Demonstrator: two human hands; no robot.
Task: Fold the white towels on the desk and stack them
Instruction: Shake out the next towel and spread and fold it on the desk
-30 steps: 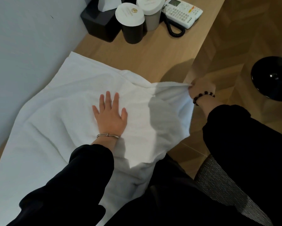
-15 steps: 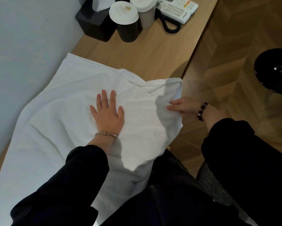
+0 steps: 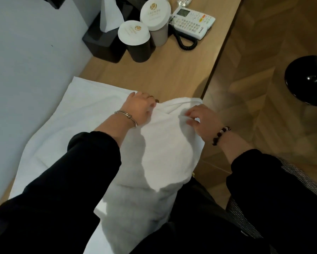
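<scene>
A large white towel (image 3: 91, 114) lies spread over the near half of a wooden desk (image 3: 154, 76), against a pale wall (image 3: 25, 61). Its near end hangs off the desk edge toward the person's lap. The left hand (image 3: 138, 107), with a metal bangle at the wrist, rests on the towel's far edge, fingers curled down over the hem and gripping it. The right hand (image 3: 203, 121), with a beaded bracelet, pinches a raised fold of the towel between thumb and fingertips near the desk's right edge. At the far end of the desk stand 2 lidded cups (image 3: 133, 33), a black tissue box (image 3: 102, 44) and a white corded telephone (image 3: 192, 22).
</scene>
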